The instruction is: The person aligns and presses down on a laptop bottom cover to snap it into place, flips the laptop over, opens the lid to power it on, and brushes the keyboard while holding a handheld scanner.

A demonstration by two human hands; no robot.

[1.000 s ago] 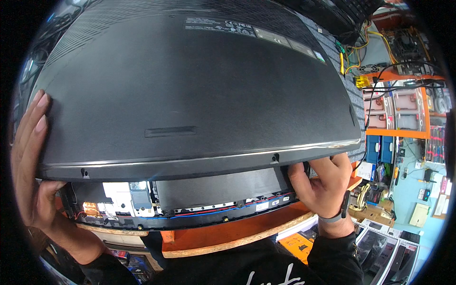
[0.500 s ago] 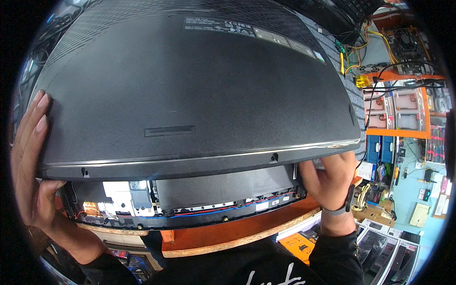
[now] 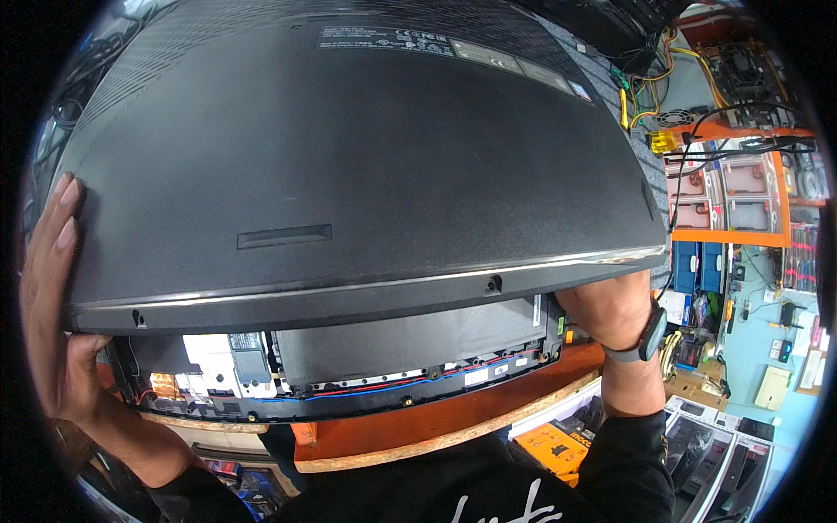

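Observation:
A black laptop bottom cover (image 3: 375, 166) spans most of the view, its near edge raised above the opened laptop base (image 3: 349, 406). My left hand (image 3: 57, 296) grips the cover's left corner, with fingers along its side and the thumb under the front edge. Beneath the right part of the cover reaches my right hand (image 3: 610, 305); its fingers are hidden there. In the gap a flat black battery (image 3: 410, 340) shows, with blue and red wires along the base's front. The rest of the inside is covered.
The laptop lies on an orange bench with a worn wooden edge (image 3: 418, 451). Yellow and green cables (image 3: 641, 96) and a yellow-handled tool (image 3: 664, 141) are at the right. Boxed goods stand on orange shelves (image 3: 732, 235) beyond. An orange box (image 3: 554, 446) sits below the bench.
My right hand has slid further under the cover, so its fingers no longer show. The cover has shifted slightly left, and more of the battery's right end is visible.

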